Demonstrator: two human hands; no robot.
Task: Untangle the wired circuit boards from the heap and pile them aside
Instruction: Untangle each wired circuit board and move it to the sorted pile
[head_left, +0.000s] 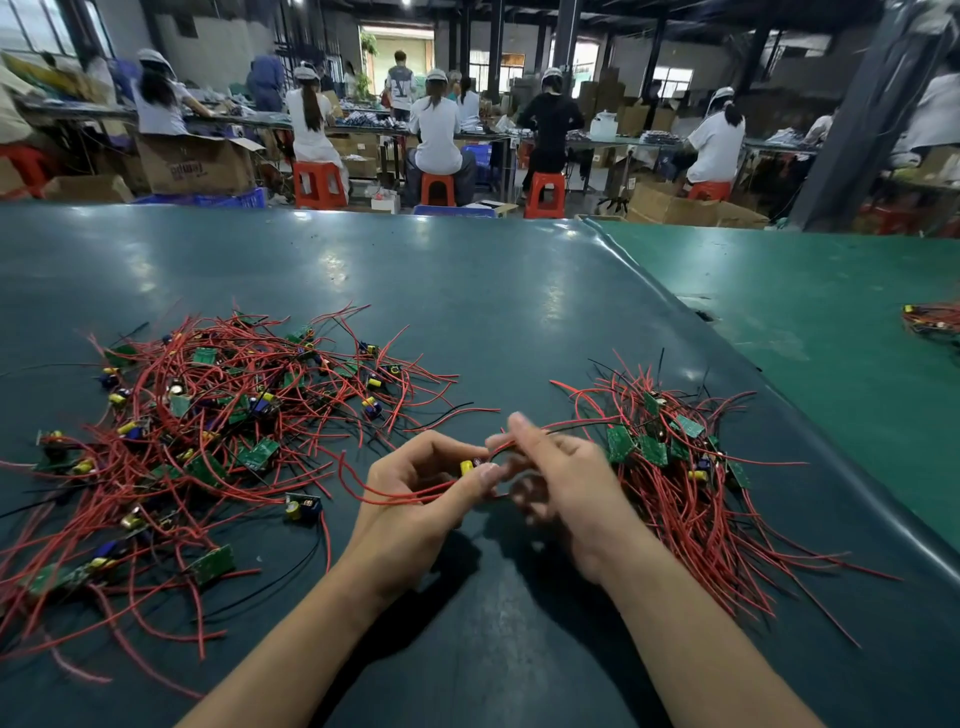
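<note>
- A wired circuit board (470, 466) with a yellow part sits between both hands above the dark table (467, 322).
- The left hand (415, 499) curls its fingers round the board and its red wires.
- The right hand (561, 483), blurred, pinches a wire just beside that grip.
- The tangled heap (208, 415) lies left of the grip, the sorted pile (675, 467) right.

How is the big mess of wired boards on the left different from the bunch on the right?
The left heap sprawls wide, its red wires looping every way; the right pile is narrower, its wires mostly swept toward the near edge. The left heap's boards lie scattered; the right pile's cluster at its far end. Both hold green boards with red wires.
</note>
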